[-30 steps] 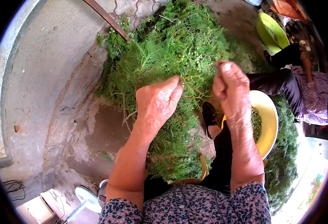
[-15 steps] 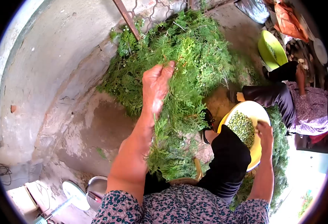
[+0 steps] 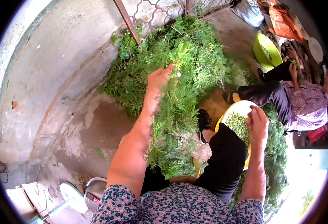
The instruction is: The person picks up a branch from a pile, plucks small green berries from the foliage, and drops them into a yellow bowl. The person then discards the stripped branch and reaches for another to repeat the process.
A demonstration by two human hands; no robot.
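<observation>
My left hand (image 3: pixel 158 83) is closed around a leafy evergreen branch (image 3: pixel 182 56), its scale-like green sprays hanging down past my forearm. Behind and below it lies a large heap of cut evergreen branches (image 3: pixel 209 44). My right hand (image 3: pixel 258 125) hovers over the right side of a yellow basin (image 3: pixel 247 105), fingers curled together; whatever they may hold is hidden. Inside the basin is a layer of small green cones (image 3: pixel 237 124). The basin rests beside my right knee (image 3: pixel 227 149).
Another person (image 3: pixel 304 100) sits at the right, hands raised, near a lime-green basin (image 3: pixel 266 52). More cut branches (image 3: pixel 276 156) lie right of my basin. A rusty metal post (image 3: pixel 127 20) and a plastered wall (image 3: pixel 59 52) stand ahead and left. A metal pan (image 3: pixel 96 184) sits lower left.
My right hand has moved up and a little left, its fingers now curled higher over the basin. The left hand keeps its hold on the branch, which has shifted slightly. The view has tilted a little.
</observation>
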